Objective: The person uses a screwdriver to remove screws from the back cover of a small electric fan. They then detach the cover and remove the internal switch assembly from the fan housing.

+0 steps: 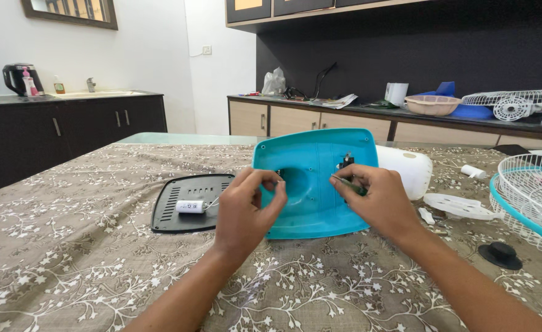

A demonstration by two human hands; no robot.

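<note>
Black vented cover point(188, 206) lies toward the tabletop's left side, a small white cylinder point(190, 206) on it. My left hand point(246, 209) pinches the teal fan base point(314, 178) at mid-table, fingers pressed on its left rim. My right hand point(378, 203) grips a thin screwdriver point(348, 184) against the base. A fan guard point(532, 197) sits at the right edge.

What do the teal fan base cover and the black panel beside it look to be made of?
Teal cover: looks like moulded plastic, smooth with a slight sheen and rounded edges. Black panel: probably plastic too, matte, with moulded vent slots. Neither can be confirmed by sight.
</note>
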